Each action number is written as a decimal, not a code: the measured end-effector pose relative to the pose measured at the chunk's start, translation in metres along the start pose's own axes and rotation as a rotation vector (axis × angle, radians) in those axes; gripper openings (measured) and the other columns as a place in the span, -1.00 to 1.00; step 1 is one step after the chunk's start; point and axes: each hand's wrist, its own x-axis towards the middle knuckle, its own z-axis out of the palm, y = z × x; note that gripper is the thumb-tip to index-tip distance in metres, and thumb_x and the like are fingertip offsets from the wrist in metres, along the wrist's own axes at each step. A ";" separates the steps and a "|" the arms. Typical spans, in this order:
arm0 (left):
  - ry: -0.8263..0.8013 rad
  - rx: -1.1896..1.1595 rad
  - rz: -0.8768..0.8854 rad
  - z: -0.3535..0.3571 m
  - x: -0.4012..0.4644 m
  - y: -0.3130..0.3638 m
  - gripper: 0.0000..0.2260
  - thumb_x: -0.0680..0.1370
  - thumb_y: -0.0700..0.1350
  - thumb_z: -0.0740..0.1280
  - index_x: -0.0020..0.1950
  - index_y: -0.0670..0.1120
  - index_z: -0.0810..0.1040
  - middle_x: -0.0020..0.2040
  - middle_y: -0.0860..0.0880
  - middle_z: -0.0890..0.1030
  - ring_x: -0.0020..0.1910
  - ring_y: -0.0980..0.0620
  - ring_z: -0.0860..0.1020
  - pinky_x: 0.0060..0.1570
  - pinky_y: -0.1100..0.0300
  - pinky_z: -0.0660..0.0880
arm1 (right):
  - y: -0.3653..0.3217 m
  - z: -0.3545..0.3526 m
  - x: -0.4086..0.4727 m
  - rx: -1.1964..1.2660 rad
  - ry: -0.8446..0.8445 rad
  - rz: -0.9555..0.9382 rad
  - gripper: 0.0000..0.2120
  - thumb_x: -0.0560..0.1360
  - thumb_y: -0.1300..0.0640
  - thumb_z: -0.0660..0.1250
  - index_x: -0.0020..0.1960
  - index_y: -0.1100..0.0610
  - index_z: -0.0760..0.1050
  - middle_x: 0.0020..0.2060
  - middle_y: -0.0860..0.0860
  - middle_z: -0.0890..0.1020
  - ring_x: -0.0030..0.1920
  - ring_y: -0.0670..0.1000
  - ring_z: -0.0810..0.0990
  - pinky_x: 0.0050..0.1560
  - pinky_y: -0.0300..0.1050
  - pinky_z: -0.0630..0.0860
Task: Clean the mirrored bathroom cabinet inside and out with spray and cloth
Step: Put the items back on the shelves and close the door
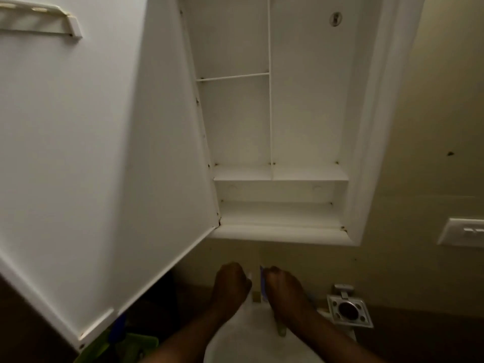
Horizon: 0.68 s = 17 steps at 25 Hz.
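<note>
Nearest, two forearms reach forward over a pale sink [235,344]. The left hand [230,286] is curled round something white, too dim to name; the right hand [282,289] pinches a small blue-edged thing close beside it, also unclear. At far left the cabinet door [91,153] stands swung open, a white rack [39,19] fixed near its top. Right of it the cabinet [275,127] shows bare white shelves. Near right sits a metal holder [348,307]; further right, a wall switch plate [463,231].
</note>
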 end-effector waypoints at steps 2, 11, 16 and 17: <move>0.048 -0.051 -0.017 -0.022 -0.005 0.008 -0.87 0.48 -0.12 0.41 -0.20 -0.17 0.63 -0.19 -0.09 0.68 -0.14 -0.03 0.67 -0.21 0.17 0.52 | -0.005 -0.028 -0.007 0.019 -0.041 -0.035 -0.75 0.53 0.29 0.36 0.20 0.22 0.60 0.07 0.16 0.67 0.01 0.17 0.68 -0.01 -0.06 0.56; 0.211 -0.132 0.104 -0.116 -0.069 0.060 -0.88 0.43 -0.22 0.48 -0.31 -0.19 0.69 -0.42 -0.06 0.64 -0.45 0.06 0.63 -0.35 0.13 0.62 | -0.030 -0.147 -0.063 0.122 0.238 -0.227 -0.88 0.49 0.27 0.42 -0.18 0.09 0.58 -0.21 0.04 0.65 -0.27 0.01 0.61 -0.31 -0.23 0.49; 0.330 -0.120 0.112 -0.183 -0.092 0.097 -0.84 0.46 -0.14 0.50 -0.31 -0.13 0.69 -0.41 -0.07 0.66 -0.46 0.03 0.65 -0.31 0.05 0.68 | -0.040 -0.224 -0.077 0.123 0.430 -0.254 -0.73 0.55 0.22 0.39 -0.25 0.01 0.41 -0.33 -0.08 0.48 -0.35 -0.07 0.48 -0.32 -0.28 0.29; 0.356 -0.141 0.109 -0.199 -0.095 0.104 -0.85 0.46 -0.13 0.51 -0.30 -0.11 0.68 -0.41 -0.05 0.66 -0.46 0.04 0.65 -0.35 0.07 0.68 | -0.041 -0.243 -0.078 0.115 0.472 -0.266 -0.77 0.55 0.22 0.40 -0.23 0.04 0.46 -0.32 -0.06 0.53 -0.34 -0.04 0.53 -0.29 -0.24 0.36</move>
